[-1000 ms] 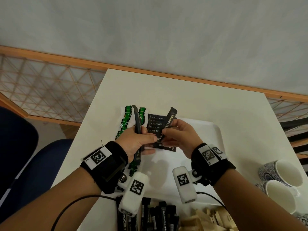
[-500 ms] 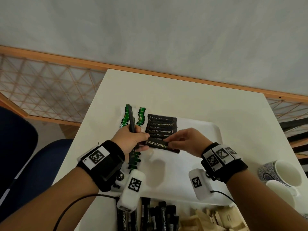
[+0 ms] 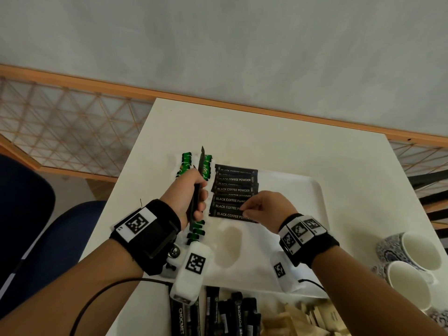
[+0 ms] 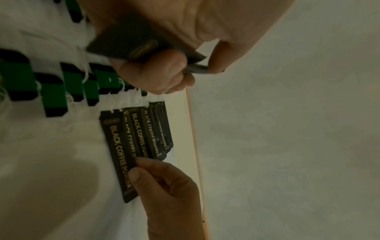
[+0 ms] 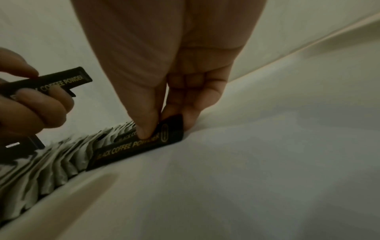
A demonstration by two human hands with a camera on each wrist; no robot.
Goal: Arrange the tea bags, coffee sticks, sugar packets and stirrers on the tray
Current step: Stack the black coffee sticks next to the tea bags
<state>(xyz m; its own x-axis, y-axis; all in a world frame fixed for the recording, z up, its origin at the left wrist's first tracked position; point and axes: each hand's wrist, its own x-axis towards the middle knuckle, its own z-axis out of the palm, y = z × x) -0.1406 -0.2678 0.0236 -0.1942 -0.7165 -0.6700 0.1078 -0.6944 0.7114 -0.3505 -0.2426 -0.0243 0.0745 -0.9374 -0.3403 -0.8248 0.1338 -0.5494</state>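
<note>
On the white tray (image 3: pixel 312 190), at its far left corner, we see a row of black coffee sticks (image 3: pixel 234 190) lying overlapped, each printed BLACK COFFEE POWDER. Our right hand (image 3: pixel 265 209) pinches the right end of the nearest coffee stick (image 3: pixel 228 215) between thumb and fingertips (image 5: pixel 144 133), pressing it flat onto the tray at the near end of that row. Our left hand (image 3: pixel 188 195) is curled round a small bundle of coffee sticks (image 3: pixel 196 190), held roughly upright above the tray's left edge, their tips poking out past the knuckles. Along that left edge runs a line of tea bags (image 3: pixel 185 163) with green tags, touching the left ends of the laid sticks. On the table (image 3: pixel 266 132), beside the tray's near edge, lie more dark sachets (image 3: pixel 232 311) and some pale paper packets (image 3: pixel 310 316). Two patterned cups (image 3: pixel 412 263) stand by the table's right edge, well apart from the tray.
</note>
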